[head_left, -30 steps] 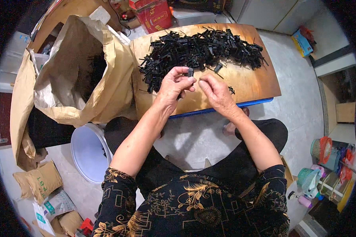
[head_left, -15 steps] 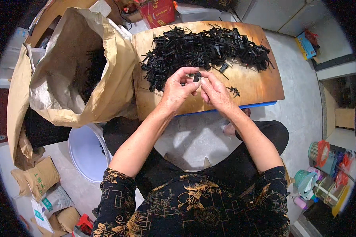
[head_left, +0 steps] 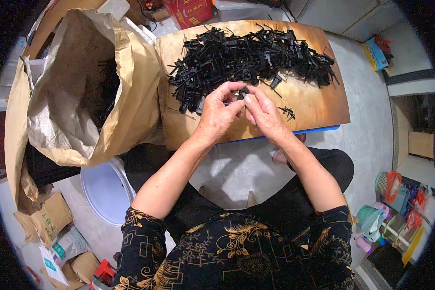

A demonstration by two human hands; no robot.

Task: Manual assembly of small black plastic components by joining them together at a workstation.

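Observation:
Both my hands meet over the near part of a wooden board [head_left: 319, 108]. Between my fingertips is a small black plastic part [head_left: 243, 93], partly covered by the fingers. My left hand [head_left: 221, 107] pinches it from one side, thumb and forefinger closed. From the other side my right hand [head_left: 264, 110] grips it between thumb and fingers. Just beyond lies a wide heap of black plastic parts [head_left: 246, 54] with thin prongs. One single black part [head_left: 275, 81] rests at the heap's near edge, and a small branched black piece [head_left: 287, 113] lies right of my right hand.
A large open paper sack [head_left: 130, 92] with dark contents stands left of the board. Below it is a round white tub [head_left: 106, 191]. Brown packages [head_left: 53, 217] lie at the lower left. Baskets and bags [head_left: 374, 222] stand at the right, with a blue box [head_left: 375, 54] farther back.
My hands keep their pinch on the black part, with only a slight shift of the fingers. The view has shifted a little, so the sack and board sit slightly differently.

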